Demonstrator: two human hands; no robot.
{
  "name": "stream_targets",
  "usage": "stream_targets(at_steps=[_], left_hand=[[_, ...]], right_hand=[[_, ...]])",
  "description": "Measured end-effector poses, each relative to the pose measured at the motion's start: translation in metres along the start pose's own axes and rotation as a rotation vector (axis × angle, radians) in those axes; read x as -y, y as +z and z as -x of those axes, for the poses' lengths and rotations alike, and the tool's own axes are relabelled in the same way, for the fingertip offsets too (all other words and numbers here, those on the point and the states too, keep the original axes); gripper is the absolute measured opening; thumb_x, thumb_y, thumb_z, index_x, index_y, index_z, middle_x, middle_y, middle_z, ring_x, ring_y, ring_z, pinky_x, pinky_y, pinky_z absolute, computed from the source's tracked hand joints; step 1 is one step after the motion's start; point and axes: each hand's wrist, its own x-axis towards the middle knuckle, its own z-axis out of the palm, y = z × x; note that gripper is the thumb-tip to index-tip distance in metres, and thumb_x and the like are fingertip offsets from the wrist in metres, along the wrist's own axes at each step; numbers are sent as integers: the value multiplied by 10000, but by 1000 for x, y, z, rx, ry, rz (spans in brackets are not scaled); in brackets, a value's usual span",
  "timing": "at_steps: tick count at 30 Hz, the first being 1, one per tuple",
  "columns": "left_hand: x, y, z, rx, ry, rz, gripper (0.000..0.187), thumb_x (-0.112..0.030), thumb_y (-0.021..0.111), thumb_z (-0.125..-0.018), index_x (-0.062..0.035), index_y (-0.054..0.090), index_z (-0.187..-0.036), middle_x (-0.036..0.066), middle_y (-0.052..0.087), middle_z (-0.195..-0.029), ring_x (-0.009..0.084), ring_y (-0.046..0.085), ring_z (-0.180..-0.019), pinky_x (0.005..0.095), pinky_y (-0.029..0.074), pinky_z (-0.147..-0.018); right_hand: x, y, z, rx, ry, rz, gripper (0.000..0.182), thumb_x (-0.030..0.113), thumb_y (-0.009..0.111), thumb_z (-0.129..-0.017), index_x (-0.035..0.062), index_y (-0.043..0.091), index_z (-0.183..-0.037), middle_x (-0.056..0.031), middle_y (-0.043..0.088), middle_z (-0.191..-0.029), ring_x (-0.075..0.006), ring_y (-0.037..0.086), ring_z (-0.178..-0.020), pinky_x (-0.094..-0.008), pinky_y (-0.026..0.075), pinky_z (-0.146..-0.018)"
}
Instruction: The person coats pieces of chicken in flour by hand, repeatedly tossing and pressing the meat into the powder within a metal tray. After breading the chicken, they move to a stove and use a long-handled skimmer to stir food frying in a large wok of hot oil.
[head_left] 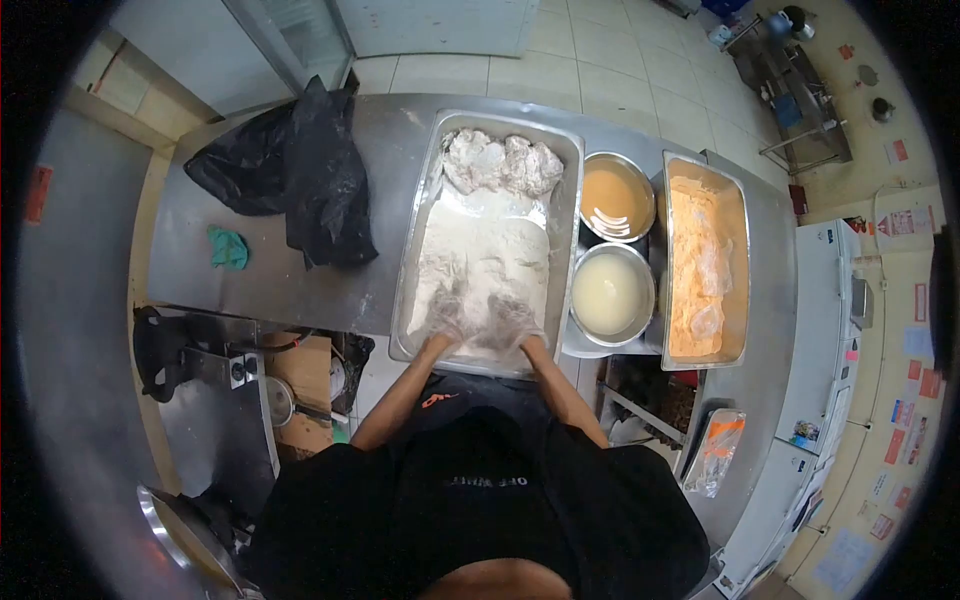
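Observation:
A deep metal pan (402,330) of white flour (487,238) lies in front of me. My left hand (447,312), in a clear plastic glove, is down in the flour near the pan's close end. Beside it, my right hand (512,316) is gloved too and also pressed into the flour. White powder coats both gloves and hides the fingertips, so I cannot tell how the fingers are bent. At the far end of the pan sit flour-coated lumpy pieces (500,163).
Right of the pan stand a bowl of orange-brown liquid (612,195) and a bowl of pale liquid (607,292). Beyond them is a tray of orange powder (693,270). A black plastic bag (325,180) and a green cloth (228,247) lie left on the steel table (265,285).

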Motion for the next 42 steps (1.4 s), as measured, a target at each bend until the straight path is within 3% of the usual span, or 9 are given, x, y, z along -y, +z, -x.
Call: stream_targets(at_steps=[3, 6, 11, 14, 18, 21, 24, 26, 42], left_hand=[[20, 14, -17, 456, -265, 437, 806, -543, 517, -705, -101, 228, -1314, 125, 280, -1333, 242, 222, -1242, 331, 150, -1030], [25, -71, -65, 859, 79, 313, 624, -440, 482, -772, -160, 288, -1295, 97, 304, -1326, 233, 235, -1239, 400, 131, -1030], [29, 16, -29, 447, -285, 217, 443, -331, 450, -811, -198, 401, -1230, 76, 381, -1277, 239, 342, -1164, 350, 215, -999], [20, 18, -31, 292, -388, 292, 434, -310, 454, -808, -173, 417, -1218, 94, 378, -1275, 239, 338, -1169, 364, 228, -992], [14, -36, -34, 259, -504, 477, 450, -293, 468, -798, -122, 423, -1212, 111, 359, -1286, 244, 318, -1188, 388, 234, -986], [32, -12, -7, -4, -12, -201, 487, -312, 509, -771, -77, 434, -1191, 121, 436, -1214, 263, 381, -1131, 367, 278, -958], [40, 110, 13, -130, -414, 62, 462, -297, 466, -795, -65, 420, -1192, 162, 408, -1228, 296, 353, -1154, 383, 262, -978], [29, 39, -12, 0, -403, 297, 488, -339, 495, -777, -81, 433, -1186, 140, 425, -1215, 289, 390, -1118, 386, 275, -963], [24, -34, -18, 583, -279, 150, 555, -302, 411, -814, -23, 285, -1277, 179, 271, -1322, 322, 214, -1235, 379, 148, -1034]], right_hand=[[10, -1, 2, 59, 34, -67, 727, 486, 611, -606, 63, 447, -1173, -157, 460, -1182, -274, 417, -1118, -368, 309, -955], [-1, -42, -21, 405, 49, -253, 741, 489, 621, -606, 34, 436, -1161, -169, 449, -1174, -248, 407, -1118, -318, 313, -940], [43, -86, -5, 331, 253, -231, 660, 491, 636, -589, 30, 516, -1045, -164, 525, -1047, -275, 486, -1004, -340, 369, -879], [59, -22, 4, -342, 236, -29, 589, 488, 629, -598, 35, 543, -965, -167, 550, -953, -295, 516, -918, -371, 388, -825], [40, -51, 15, -92, 239, -298, 508, 423, 470, -748, 33, 507, -1071, -172, 513, -1087, -327, 444, -1061, -437, 270, -947], [32, -66, 17, 22, 212, -163, 428, 336, 461, -757, 43, 503, -1065, -165, 503, -1103, -307, 418, -1090, -434, 253, -957], [39, -43, 13, -40, 160, 167, 335, 264, 437, -758, 67, 525, -1013, -148, 525, -1051, -295, 453, -1025, -467, 256, -943], [41, -22, 20, -355, 43, 198, 293, 242, 417, -757, 82, 540, -970, -136, 546, -994, -291, 489, -950, -491, 267, -924], [59, -60, 8, -167, -27, 40, 286, 286, 486, -743, 60, 561, -900, -154, 570, -880, -304, 536, -821, -413, 399, -766]])
